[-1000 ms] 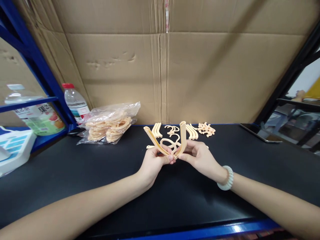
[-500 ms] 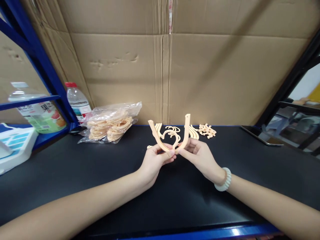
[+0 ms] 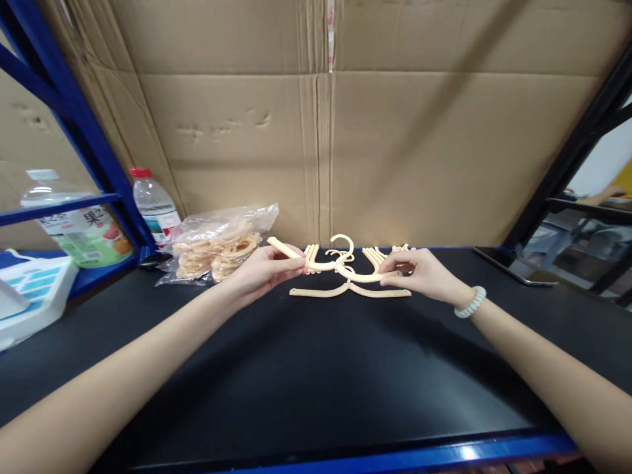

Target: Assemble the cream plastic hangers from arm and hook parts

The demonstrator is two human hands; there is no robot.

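The hanger [image 3: 364, 278] is cream, the tabletop [image 3: 316, 368] black, the cardboard [image 3: 222, 112] brown.

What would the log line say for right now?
left hand: holds one side of hanger | right hand: holds its other side | hanger: over table | on table: another hanger, bag

Soft shadows fall across the black tabletop [image 3: 326, 375], its blue edge [image 3: 434, 455] glinting
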